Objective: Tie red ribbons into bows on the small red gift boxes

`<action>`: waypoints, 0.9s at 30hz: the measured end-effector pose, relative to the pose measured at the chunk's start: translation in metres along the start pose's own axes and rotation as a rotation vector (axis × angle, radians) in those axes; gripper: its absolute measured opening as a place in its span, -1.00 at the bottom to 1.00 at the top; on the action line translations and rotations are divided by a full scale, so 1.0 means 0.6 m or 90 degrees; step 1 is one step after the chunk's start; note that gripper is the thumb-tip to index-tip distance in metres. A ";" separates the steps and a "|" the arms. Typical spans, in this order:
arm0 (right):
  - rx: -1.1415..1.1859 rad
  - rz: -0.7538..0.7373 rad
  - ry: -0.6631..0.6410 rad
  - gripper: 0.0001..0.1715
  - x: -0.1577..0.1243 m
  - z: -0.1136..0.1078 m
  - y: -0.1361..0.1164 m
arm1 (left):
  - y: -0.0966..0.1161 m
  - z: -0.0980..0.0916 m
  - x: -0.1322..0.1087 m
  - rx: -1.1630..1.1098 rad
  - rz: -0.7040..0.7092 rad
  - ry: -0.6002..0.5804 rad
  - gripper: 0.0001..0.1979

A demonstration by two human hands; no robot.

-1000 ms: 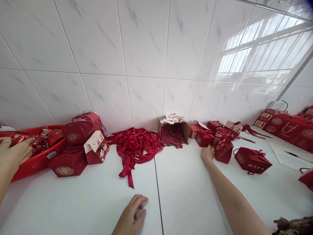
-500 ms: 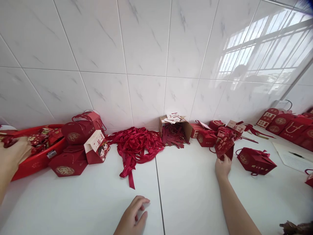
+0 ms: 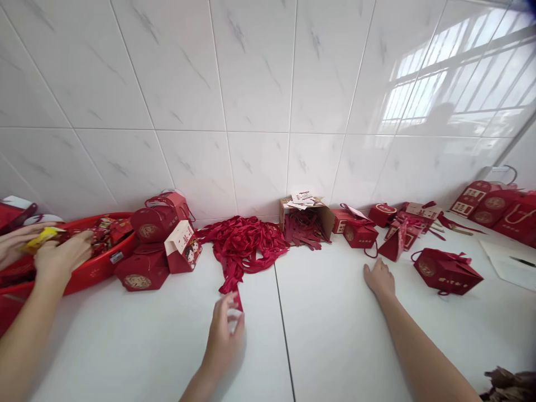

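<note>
My left hand [image 3: 224,330] is low over the white table at the loose tail of a heap of dark red ribbons [image 3: 247,243]. Its thumb and fingers are apart, and part of the ribbon tail shows behind the fingertips; whether they touch cannot be made out. My right hand [image 3: 380,278] rests near the tabletop with loosely bent fingers and nothing visible in it. Just beyond it stands a small red triangular carton [image 3: 392,241]. A red gift box [image 3: 448,272] with a ribbon bow lies to its right.
At the left, a co-worker's hands [image 3: 62,257] hold a yellow packet [image 3: 42,239] over a red basin [image 3: 94,273] of wrapped sweets. Red boxes [image 3: 142,269] stand beside it. A cardboard box [image 3: 321,220] of red strips, paper [image 3: 502,259] and several red bags [image 3: 515,215] lie along the wall.
My right hand has let go of the small red carton, which now stands among the others. My left hand has moved forward to the ribbon tail. The co-worker's hands now show a yellow packet.
</note>
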State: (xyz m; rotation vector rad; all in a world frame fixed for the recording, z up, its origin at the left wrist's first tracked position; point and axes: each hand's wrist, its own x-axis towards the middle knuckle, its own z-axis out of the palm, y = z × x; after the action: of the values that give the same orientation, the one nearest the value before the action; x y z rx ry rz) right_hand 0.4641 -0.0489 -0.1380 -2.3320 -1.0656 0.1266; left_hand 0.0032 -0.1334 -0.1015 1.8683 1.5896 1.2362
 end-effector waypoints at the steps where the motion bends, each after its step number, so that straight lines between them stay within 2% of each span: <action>1: -0.009 -0.008 -0.013 -0.31 -0.016 -0.003 0.003 | -0.008 -0.003 0.022 0.048 0.006 0.028 -0.63; 4: -0.024 -0.022 -0.039 -0.31 -0.072 -0.007 0.008 | -0.030 -0.004 0.086 0.130 0.013 0.038 -0.61; 6: -0.024 -0.027 -0.044 -0.29 -0.120 -0.002 0.004 | -0.039 0.003 0.113 0.176 0.015 0.037 -0.63; 9: 0.007 -0.070 -0.055 -0.24 -0.214 0.010 -0.016 | -0.037 0.015 0.121 0.226 0.040 0.017 -0.73; 11: 0.152 -0.146 -0.071 -0.25 -0.287 0.013 -0.038 | -0.027 0.017 0.112 0.241 0.072 -0.014 -0.77; 14: 0.372 -0.217 -0.203 -0.35 -0.396 0.002 -0.083 | -0.004 0.010 0.092 0.259 0.099 -0.023 -0.80; 17: 0.505 -0.256 -0.399 -0.56 -0.485 -0.018 -0.136 | 0.029 -0.001 0.059 0.276 0.093 0.028 -0.73; 19: 0.613 -0.141 -0.453 -0.47 -0.523 -0.029 -0.170 | 0.054 -0.008 0.025 0.284 0.092 0.059 -0.75; 21: 0.731 0.036 -0.553 -0.32 -0.544 -0.036 -0.199 | 0.077 -0.015 -0.021 0.272 0.099 0.062 -0.81; 23: 0.841 0.163 -0.651 -0.26 -0.551 -0.041 -0.217 | 0.091 -0.021 -0.073 0.197 0.118 -0.010 -0.80; 25: 0.928 0.205 -0.710 -0.36 -0.547 -0.048 -0.226 | 0.095 -0.023 -0.122 0.112 0.125 -0.116 -0.77; 27: 0.974 0.234 -0.744 -0.53 -0.539 -0.058 -0.227 | 0.088 -0.022 -0.164 0.058 0.098 -0.176 -0.72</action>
State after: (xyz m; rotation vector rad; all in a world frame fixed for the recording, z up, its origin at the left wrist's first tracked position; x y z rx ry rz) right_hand 0.1646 -0.2270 -0.0829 -0.8165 -0.4694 1.8242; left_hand 0.0265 -0.2427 -0.0901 2.1464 1.3964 0.9277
